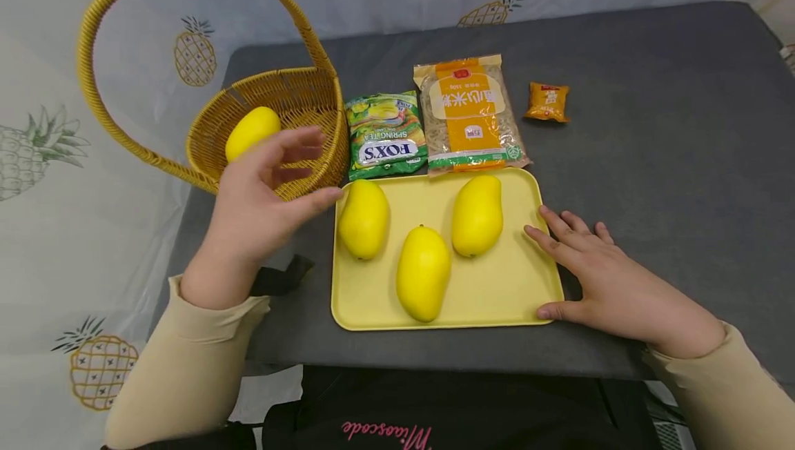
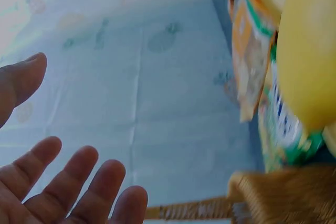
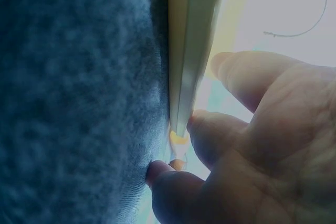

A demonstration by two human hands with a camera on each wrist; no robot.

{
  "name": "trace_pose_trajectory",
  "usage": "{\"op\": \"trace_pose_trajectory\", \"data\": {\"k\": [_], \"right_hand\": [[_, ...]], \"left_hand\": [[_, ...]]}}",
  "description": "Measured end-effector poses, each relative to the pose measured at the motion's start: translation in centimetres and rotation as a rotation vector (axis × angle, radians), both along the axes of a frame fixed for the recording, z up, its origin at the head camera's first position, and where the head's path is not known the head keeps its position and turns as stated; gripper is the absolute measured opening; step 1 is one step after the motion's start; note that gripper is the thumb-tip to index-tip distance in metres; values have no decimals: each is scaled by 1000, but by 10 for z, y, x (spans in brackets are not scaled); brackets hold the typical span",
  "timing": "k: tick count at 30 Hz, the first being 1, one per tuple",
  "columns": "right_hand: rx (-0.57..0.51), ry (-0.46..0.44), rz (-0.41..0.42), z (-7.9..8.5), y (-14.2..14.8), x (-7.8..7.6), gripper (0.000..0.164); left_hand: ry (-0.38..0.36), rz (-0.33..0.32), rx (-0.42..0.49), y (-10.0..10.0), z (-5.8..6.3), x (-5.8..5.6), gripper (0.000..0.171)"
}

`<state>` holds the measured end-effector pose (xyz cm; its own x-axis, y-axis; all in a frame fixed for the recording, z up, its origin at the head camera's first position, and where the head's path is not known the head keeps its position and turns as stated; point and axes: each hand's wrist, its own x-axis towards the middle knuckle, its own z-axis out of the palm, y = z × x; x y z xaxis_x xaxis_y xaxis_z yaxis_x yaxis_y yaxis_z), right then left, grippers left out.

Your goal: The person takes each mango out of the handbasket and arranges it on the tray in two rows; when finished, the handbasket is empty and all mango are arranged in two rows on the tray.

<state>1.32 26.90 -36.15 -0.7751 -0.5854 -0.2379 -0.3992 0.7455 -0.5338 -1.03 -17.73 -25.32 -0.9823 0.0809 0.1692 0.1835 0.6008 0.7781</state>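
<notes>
Three yellow mangoes lie on a pale yellow tray (image 1: 497, 298): a left mango (image 1: 364, 219), a front mango (image 1: 424, 273) and a right mango (image 1: 477, 215). Another mango (image 1: 253, 131) sits inside a wicker basket (image 1: 205, 125) at the left. My left hand (image 1: 263, 191) hovers before the basket, its fingers spread and nothing held; in the left wrist view the fingers (image 2: 86, 177) and thumb stand apart. At the tray's right edge, my right hand (image 1: 596, 274) rests with extended fingers, the thumb and fingertips at the rim, also seen in the right wrist view.
Behind the tray lie a green Fox's candy bag (image 1: 386, 134), a larger orange-and-clear noodle bag (image 1: 468, 112) and a small orange packet (image 1: 547, 101). The basket's tall handle (image 1: 93, 29) arches up at the left. A dark strap (image 1: 286, 276) hangs below the left wrist.
</notes>
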Motion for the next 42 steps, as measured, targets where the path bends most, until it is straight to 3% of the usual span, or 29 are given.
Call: {"op": "trace_pose_trajectory", "data": {"k": [6,10,17,21,25,30,35,42], "right_hand": [[2,6,2,0,0,1,115],[-3,10,2,0,0,2,115],[-7,4,4,0,0,2,116],[2,-2,5,1,-1,0,116],[4,-10,3,2,-1,0,116],[-10,0,4,1,0,1,116],[-16,7,8,0,1,0,115],[-12,8,10,-1,2,-1,115]], "left_hand": [[-1,81,58,-22,19,-24,76],[-50,151,66,-36,26,-46,75],[-237,257,457,-69,16,-93,71],[-312,339,457,-80,12,-112,72],[-398,425,378,-82,10,-126,66],[-543,456,113,-84,4,-131,70],[-618,434,-40,-90,-5,-133,78],[-638,317,-346,-93,-18,-136,83]]}}
